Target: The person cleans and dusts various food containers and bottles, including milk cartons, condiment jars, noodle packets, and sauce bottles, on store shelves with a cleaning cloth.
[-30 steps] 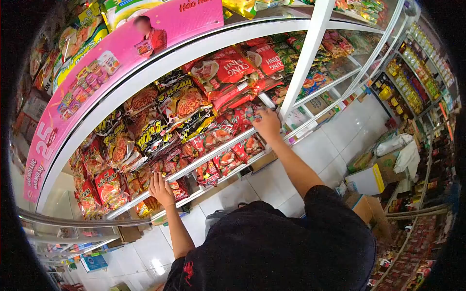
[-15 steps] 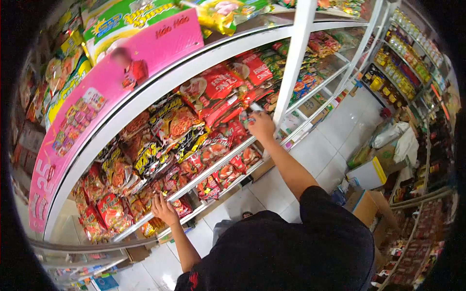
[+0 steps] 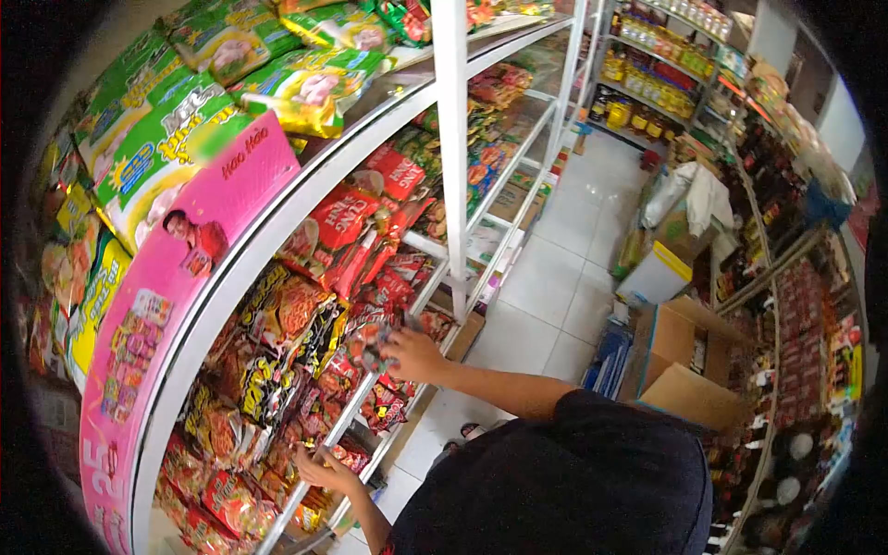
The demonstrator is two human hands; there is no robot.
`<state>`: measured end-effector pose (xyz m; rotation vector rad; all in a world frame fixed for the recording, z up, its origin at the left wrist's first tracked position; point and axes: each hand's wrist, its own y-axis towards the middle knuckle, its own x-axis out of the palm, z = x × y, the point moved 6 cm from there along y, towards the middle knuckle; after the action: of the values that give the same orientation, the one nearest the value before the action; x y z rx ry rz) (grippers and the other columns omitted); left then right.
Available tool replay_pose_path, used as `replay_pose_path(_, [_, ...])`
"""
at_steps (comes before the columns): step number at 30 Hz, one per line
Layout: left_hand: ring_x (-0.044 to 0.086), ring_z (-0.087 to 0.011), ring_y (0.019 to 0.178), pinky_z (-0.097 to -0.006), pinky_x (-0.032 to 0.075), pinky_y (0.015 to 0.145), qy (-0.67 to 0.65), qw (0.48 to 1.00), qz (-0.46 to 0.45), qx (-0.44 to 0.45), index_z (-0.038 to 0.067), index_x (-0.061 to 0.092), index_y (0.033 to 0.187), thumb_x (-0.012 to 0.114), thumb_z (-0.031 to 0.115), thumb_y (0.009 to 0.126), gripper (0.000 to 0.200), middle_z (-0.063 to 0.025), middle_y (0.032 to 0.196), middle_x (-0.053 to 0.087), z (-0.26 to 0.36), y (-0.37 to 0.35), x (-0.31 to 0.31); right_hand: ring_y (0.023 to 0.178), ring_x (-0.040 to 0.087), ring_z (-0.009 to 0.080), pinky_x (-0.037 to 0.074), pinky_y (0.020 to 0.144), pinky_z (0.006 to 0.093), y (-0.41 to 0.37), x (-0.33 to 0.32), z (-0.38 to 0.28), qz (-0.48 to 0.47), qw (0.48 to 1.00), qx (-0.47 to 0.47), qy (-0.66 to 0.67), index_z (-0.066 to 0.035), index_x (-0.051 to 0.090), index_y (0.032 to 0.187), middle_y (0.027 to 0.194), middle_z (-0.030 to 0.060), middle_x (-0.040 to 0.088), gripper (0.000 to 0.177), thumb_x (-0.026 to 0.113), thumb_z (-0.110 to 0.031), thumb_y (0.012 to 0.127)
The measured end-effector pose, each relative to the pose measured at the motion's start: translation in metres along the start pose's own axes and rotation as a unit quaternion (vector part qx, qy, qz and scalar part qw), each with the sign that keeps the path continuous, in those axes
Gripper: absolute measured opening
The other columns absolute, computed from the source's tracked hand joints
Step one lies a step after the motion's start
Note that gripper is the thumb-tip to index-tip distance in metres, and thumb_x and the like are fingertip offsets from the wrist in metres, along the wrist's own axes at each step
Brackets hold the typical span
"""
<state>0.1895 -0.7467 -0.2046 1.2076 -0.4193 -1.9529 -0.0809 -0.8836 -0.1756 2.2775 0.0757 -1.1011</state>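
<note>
My right hand [image 3: 414, 356] is curled over the front of the shelf, its fingers closed around something small and blurred, greyish and red, that I cannot make out. Red instant noodle packets [image 3: 393, 287] lie just beyond it. My left hand [image 3: 326, 472] is at the white front rail [image 3: 344, 421], fingers apart and holding nothing. Close to that hand are more red noodle packets [image 3: 233, 499]. Black and yellow noodle packets [image 3: 277, 310] fill the shelf between the red ones.
A white upright post [image 3: 451, 139] stands at the shelf's front. Green noodle packets [image 3: 171, 139] and a pink advertising strip [image 3: 139, 361] are above. An open cardboard box [image 3: 680, 347] is on the tiled floor [image 3: 546, 277] to the right, before stocked shelves [image 3: 657, 55].
My right hand has moved back along the shelf, away from the post and closer to my left hand. The left hand remains by the rail. The view has turned to the right.
</note>
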Motion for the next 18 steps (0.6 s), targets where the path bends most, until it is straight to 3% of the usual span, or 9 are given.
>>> replay_pose_path(1, [0.043,-0.0355,0.101,-0.0454,0.028,0.092,-0.099,0.994,0.000,-0.038,-0.002,0.048,0.114,0.043,0.028,0.088,0.040,-0.0194,0.111,0.049,0.002,-0.002,0.003,0.084,0.053,0.0278,0.046,0.067,0.0407,-0.005,-0.003,-0.002,0.006,1.000,0.005,-0.009,-0.013,0.059,0.085,0.087,0.0094,0.054,0.026,0.063,-0.024,0.061])
replay_pose_path(3, [0.044,-0.0363,0.095,-0.0468,0.032,0.085,-0.178,0.976,-0.099,0.071,-0.005,0.048,0.106,0.044,0.013,0.084,0.029,-0.0208,0.102,0.049,0.037,-0.002,0.010,0.083,0.054,0.0279,0.046,0.067,0.0403,-0.029,0.008,0.001,-0.200,0.975,0.080,0.056,-0.015,0.060,0.088,0.086,0.0088,0.055,0.027,0.062,-0.027,0.063])
replay_pose_path(5, [0.045,-0.0357,0.087,-0.0463,0.033,0.082,-0.163,0.950,-0.162,0.211,-0.004,0.052,0.095,0.045,0.011,0.083,0.020,-0.0198,0.092,0.051,0.081,-0.006,0.011,0.085,0.054,0.0278,0.046,0.068,0.0401,-0.068,0.015,0.010,-0.240,0.956,0.140,0.098,-0.016,0.061,0.090,0.083,0.0097,0.056,0.029,0.061,-0.030,0.065])
replay_pose_path(8, [0.049,-0.0342,0.069,-0.0432,0.040,0.070,-0.271,0.921,-0.214,0.179,0.000,0.054,0.078,0.047,0.010,0.080,0.013,-0.0170,0.075,0.054,0.097,-0.032,0.051,0.081,0.056,0.0292,0.045,0.069,0.0402,-0.125,0.002,0.028,-0.219,0.959,0.149,0.101,-0.012,0.061,0.096,0.085,0.0119,0.058,0.036,0.064,-0.036,0.070])
replay_pose_path(9, [0.051,-0.0334,0.070,-0.0412,0.042,0.064,-0.244,0.910,-0.288,0.171,0.001,0.057,0.082,0.048,0.009,0.079,0.012,-0.0164,0.076,0.055,0.108,-0.042,0.067,0.081,0.056,0.0294,0.045,0.071,0.0401,-0.142,-0.006,0.037,-0.211,0.955,0.169,0.123,-0.010,0.060,0.099,0.087,0.0122,0.058,0.038,0.063,-0.037,0.071])
replay_pose_path(13, [0.055,-0.0321,0.083,-0.0373,0.044,0.072,-0.298,0.768,-0.557,0.107,0.004,0.059,0.099,0.058,0.022,0.079,0.026,-0.0174,0.087,0.058,0.181,-0.098,0.135,0.089,0.055,0.0240,0.045,0.076,0.0341,-0.192,-0.062,0.071,-0.126,0.936,0.260,0.202,-0.005,0.058,0.100,0.095,0.0109,0.057,0.035,0.064,-0.028,0.076])
replay_pose_path(15, [0.055,-0.0291,0.093,-0.0346,0.043,0.080,-0.368,0.643,-0.666,0.079,0.002,0.056,0.106,0.060,0.026,0.080,0.036,-0.0184,0.099,0.057,0.238,-0.125,0.154,0.095,0.053,0.0178,0.044,0.079,0.0294,-0.214,-0.091,0.103,0.036,0.860,0.364,0.355,-0.004,0.057,0.101,0.096,0.0087,0.055,0.028,0.063,-0.020,0.079])
replay_pose_path(17, [0.049,-0.0261,0.106,-0.0329,0.039,0.088,-0.301,0.582,-0.740,0.152,-0.002,0.046,0.118,0.059,0.025,0.081,0.046,-0.0186,0.115,0.049,0.292,-0.162,0.184,0.099,0.051,0.0150,0.043,0.082,0.0286,-0.229,-0.111,0.132,0.058,0.824,0.377,0.419,-0.003,0.051,0.110,0.100,0.0065,0.053,0.032,0.060,-0.012,0.081])
replay_pose_path(18, [0.046,-0.0257,0.110,-0.0330,0.037,0.090,-0.341,0.525,-0.772,0.112,-0.002,0.039,0.123,0.058,0.024,0.082,0.052,-0.0181,0.119,0.046,0.313,-0.190,0.202,0.097,0.051,0.0150,0.044,0.079,0.0279,-0.231,-0.136,0.142,0.151,0.793,0.368,0.462,-0.005,0.046,0.116,0.101,0.0065,0.052,0.038,0.058,-0.015,0.082])
